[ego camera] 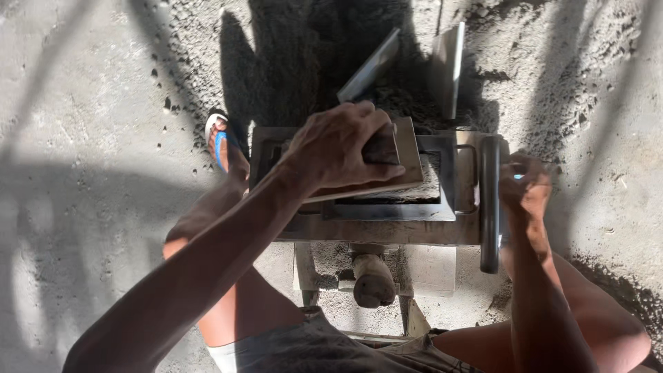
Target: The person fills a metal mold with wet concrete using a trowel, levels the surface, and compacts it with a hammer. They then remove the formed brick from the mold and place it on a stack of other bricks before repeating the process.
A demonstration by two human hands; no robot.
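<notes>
1. Head view, nearest us: our bare knees and grey shorts [324,345] frame a metal press [387,228] standing on the concrete floor [83,138], with a thick stub [373,280] sticking out of its lower frame toward us.
2. Our left hand [342,148] lies over a flat plate [400,162], fingers curled down around its near edge and clamped on it. The plate sits tilted over the rectangular mould opening [428,186] in the top of the press.
3. Our right hand [525,186] is closed around the dark bar handle [489,207] at the right side of the press.
4. As far as we can judge, the mould already holds a grey, sandy fill, visible under the plate's right edge; the plate is not yet lying flat, so closing appears unfinished.
5. Beyond the press, our left foot in a blue sandal [222,141] rests on the floor.
6. Farther off, two flat metal pieces [369,65] lean in a heap of loose grey sand [552,62], crossed by hard shadows and sunlight.
</notes>
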